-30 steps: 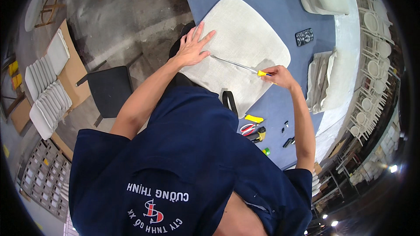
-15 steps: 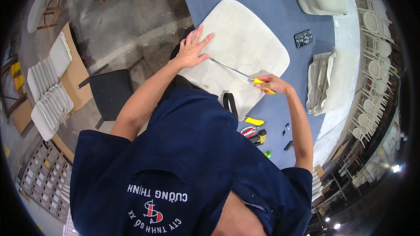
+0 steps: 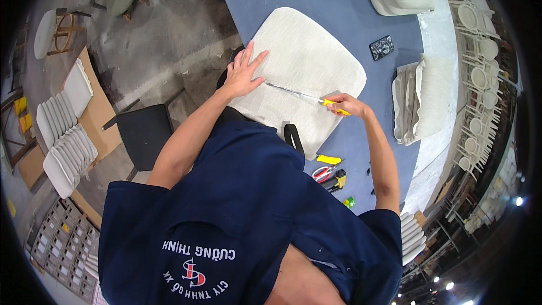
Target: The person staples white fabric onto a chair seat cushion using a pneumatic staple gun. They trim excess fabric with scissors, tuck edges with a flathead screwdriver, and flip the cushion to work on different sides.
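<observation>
A cream fabric seat cushion [image 3: 316, 51] with rounded corners lies flat on the blue-grey table, its near edge against my body. My left hand [image 3: 243, 76] rests spread on its left edge, fingers apart and holding nothing. My right hand [image 3: 349, 105] is closed around the yellow handle of a screwdriver [image 3: 299, 92] with a long thin metal shaft. The shaft lies low across the cushion and points left, its tip close to my left thumb. I cannot tell whether the tip touches the fabric. A black strap loop [image 3: 293, 138] lies over the cushion's near edge.
Right of the cushion lie a yellow-handled tool [image 3: 328, 160], red-handled pliers [image 3: 322, 174] and a black-and-yellow tool [image 3: 337, 181]. Farther off are a dark patterned phone [image 3: 381, 48] and stacked cream covers [image 3: 407, 101]. A black chair [image 3: 144, 135] stands at left, beside rows of cushions [image 3: 70, 147].
The view has shifted slightly. The screwdriver's shaft lies at a somewhat flatter angle, still in my right hand. My left hand stays on the cushion. A person's feet now show at the top left.
</observation>
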A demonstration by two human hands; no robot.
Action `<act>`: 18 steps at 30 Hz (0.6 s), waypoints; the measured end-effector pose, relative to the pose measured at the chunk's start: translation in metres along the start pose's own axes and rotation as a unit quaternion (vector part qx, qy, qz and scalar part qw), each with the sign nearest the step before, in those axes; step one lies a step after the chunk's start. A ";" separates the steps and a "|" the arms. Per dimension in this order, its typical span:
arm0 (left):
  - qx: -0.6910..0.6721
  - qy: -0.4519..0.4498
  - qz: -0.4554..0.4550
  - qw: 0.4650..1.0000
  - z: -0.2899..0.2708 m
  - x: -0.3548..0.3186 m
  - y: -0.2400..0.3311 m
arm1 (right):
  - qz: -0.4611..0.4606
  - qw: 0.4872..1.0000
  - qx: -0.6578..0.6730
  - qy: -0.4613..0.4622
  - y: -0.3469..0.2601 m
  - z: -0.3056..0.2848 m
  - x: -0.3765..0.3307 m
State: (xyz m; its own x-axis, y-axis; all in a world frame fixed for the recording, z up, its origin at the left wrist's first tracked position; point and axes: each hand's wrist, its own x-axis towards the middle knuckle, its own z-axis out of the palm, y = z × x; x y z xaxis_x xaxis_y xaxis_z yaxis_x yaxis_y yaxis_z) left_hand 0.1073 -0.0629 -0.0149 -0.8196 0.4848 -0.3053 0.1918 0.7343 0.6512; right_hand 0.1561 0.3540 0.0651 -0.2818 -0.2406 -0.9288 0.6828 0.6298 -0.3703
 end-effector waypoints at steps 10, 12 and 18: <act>0.028 0.034 0.017 0.999 0.004 0.003 -0.004 | -0.054 0.992 -0.114 0.020 0.002 -0.017 0.019; 0.224 0.064 0.133 0.963 0.075 0.027 -0.047 | -0.147 0.922 -0.317 0.166 0.046 -0.020 0.038; 0.033 -0.031 0.003 0.999 0.006 -0.003 0.000 | -0.081 0.955 -0.259 0.120 0.036 0.007 0.017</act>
State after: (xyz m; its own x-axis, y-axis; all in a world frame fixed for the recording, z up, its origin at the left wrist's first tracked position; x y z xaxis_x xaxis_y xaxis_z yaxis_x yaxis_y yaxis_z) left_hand 0.1131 -0.0613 -0.0185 -0.7837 0.5166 -0.3449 0.2342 0.7600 0.6062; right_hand 0.1805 0.3672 0.0355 -0.5451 -0.2287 -0.8066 0.2087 0.8948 -0.3948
